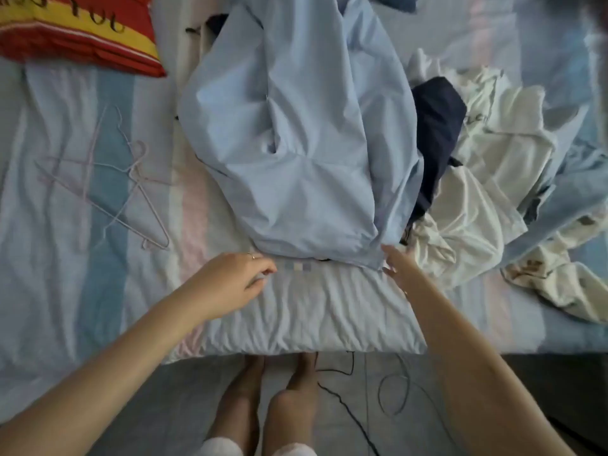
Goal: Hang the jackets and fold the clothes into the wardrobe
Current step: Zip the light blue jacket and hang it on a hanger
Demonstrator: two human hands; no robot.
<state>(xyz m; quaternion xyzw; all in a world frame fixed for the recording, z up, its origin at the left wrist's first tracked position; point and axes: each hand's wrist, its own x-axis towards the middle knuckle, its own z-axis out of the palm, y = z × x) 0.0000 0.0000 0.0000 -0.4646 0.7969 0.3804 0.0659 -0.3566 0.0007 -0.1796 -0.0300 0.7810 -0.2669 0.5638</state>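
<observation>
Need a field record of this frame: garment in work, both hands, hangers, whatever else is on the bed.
surface: pastel striped bed sheet
garment in work: light blue fabric garment, rumpled, hem toward the person
left hand: fingers curled at the hem's left end; grip unclear
right hand: fingers straight, touching the hem's right corner
hangers: pale pink wire hangers, loose heap left of the garment, nothing on them
other clothes: dark navy garment, crumpled white clothes, both right of it
cushion: red and yellow cushion, far left

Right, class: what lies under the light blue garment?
A navy garment pokes out from under the light blue garment on its right; the striped bedsheet lies below. Anything else underneath is covered.
</observation>
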